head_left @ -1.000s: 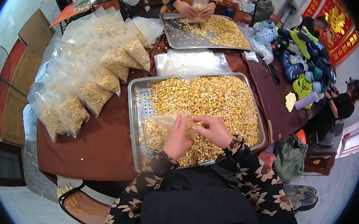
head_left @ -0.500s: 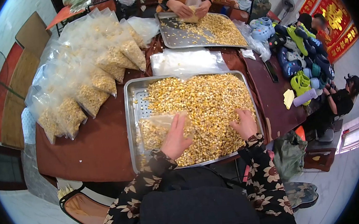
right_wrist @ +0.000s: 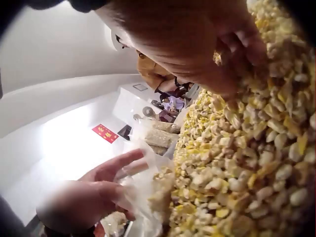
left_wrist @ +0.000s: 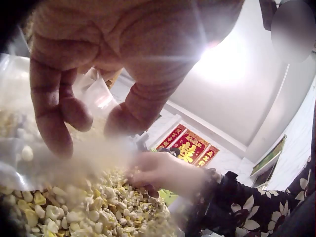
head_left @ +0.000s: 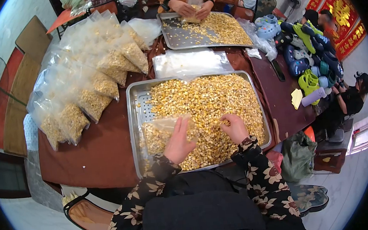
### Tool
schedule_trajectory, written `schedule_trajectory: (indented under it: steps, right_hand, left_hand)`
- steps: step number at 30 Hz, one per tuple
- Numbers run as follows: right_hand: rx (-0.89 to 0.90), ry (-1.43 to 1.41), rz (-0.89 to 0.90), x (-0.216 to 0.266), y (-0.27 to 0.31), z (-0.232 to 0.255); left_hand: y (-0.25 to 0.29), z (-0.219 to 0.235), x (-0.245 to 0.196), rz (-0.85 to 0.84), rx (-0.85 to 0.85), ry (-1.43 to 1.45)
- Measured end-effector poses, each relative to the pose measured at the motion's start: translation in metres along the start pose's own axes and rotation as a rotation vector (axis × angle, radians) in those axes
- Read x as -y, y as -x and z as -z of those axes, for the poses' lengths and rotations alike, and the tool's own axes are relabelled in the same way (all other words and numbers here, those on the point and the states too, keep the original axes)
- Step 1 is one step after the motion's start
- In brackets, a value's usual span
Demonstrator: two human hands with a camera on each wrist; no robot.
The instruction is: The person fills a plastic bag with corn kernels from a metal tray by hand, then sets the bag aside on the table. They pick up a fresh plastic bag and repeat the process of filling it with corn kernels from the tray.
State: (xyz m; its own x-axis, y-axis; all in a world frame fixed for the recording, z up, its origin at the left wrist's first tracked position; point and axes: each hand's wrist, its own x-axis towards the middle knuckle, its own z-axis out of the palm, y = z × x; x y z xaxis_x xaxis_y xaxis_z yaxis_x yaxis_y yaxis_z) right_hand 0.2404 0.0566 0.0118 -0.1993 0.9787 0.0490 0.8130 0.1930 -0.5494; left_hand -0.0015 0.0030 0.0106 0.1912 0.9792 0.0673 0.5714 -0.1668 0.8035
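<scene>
A clear plastic bag [head_left: 154, 134] partly filled with corn kernels lies at the left side of a metal tray [head_left: 131, 123]. My left hand [head_left: 178, 144] holds the bag at its mouth, fingers bent over the film in the left wrist view. Loose corn kernels [head_left: 208, 98] cover most of the tray. Over the kernels to the right, my right hand [head_left: 236, 130] has its fingers curled and pinches some of them. The right wrist view shows that hand's fingertips [right_wrist: 229, 91] down at the corn, a kernel showing between them.
Filled bags of corn [head_left: 93, 94] are heaped at the left. Flat empty bags [head_left: 190, 62] lie behind the tray. Across the table a person's hands [head_left: 203, 10] hold a bag over a second tray [head_left: 182, 37]. Piled clogs [head_left: 305, 58] and a phone [head_left: 278, 70] are at the right.
My right hand left the bag mouth, moved right with its fingers spread over the corn, and now has curled fingers slightly further left. The left hand stays at the bag.
</scene>
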Motion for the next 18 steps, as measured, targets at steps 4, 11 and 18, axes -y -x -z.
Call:
schedule_trajectory:
  steps: [4,11,18]
  right_hand:
    - [0.133,-0.305,0.009,0.033,-0.005,0.005]
    - [0.344,-0.608,-0.054,0.085,-0.007,0.001]
    - [0.209,-0.301,0.141,0.068,-0.009,0.019]
  left_hand:
    - [0.0,0.002,-0.004,0.047,0.024,0.037]
    - [0.001,0.003,-0.001,0.074,0.046,0.095]
    - [0.001,0.003,-0.003,0.029,0.029,0.043]
